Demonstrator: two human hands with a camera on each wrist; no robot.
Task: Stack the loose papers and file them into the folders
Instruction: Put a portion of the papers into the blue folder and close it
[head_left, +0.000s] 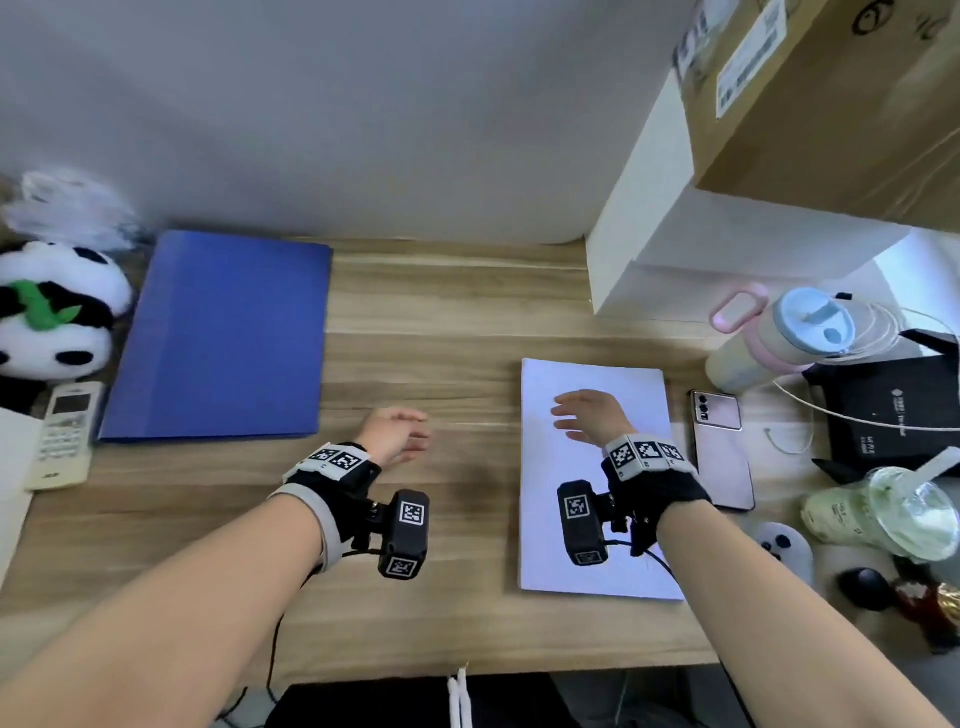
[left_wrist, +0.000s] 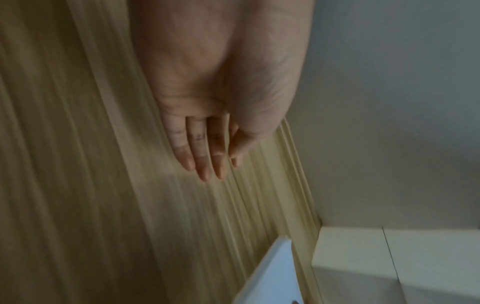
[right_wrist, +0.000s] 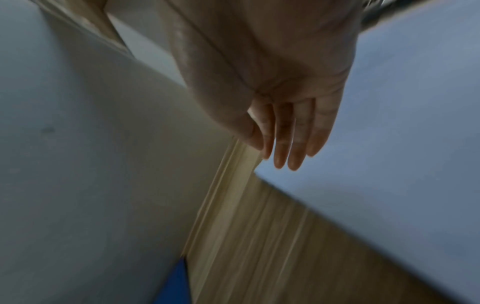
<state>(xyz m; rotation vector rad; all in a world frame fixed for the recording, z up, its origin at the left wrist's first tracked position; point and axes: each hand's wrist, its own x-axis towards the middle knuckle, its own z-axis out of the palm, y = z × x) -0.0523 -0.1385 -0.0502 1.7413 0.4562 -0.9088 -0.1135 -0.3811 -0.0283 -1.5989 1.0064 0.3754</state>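
The fingers (right_wrist: 296, 131) of the right hand (head_left: 589, 415) lie straight and close together, holding nothing, above the far part of the white stack of papers (head_left: 566, 519); from the pictures I cannot tell whether they touch the top sheet. The fingers (left_wrist: 205, 152) of the left hand (head_left: 397, 434) are likewise straight and pressed side by side, empty, over bare wood between the two task things. Both wrists wear black straps with checkered marker tags and a small camera block.

The papers lie flat on the right half of the wooden worktop (head_left: 441, 312), squared into one neat pile, its near edge close to the worktop's front. The blue folder (head_left: 218, 332) lies closed and flat at the far left, well apart from the papers.

Just right of the papers a pink phone (head_left: 722, 452) lies face down. Farther right stand a pale bottle (head_left: 769, 338) with a pink handle, a black box (head_left: 893, 415) and a clear plastic cup (head_left: 904, 514) with a straw. Left of the folder sit a plush panda (head_left: 52, 306) and a white handset (head_left: 67, 431). A white cabinet (head_left: 675, 218) rises at the far right, with a cardboard box (head_left: 831, 104) on top.
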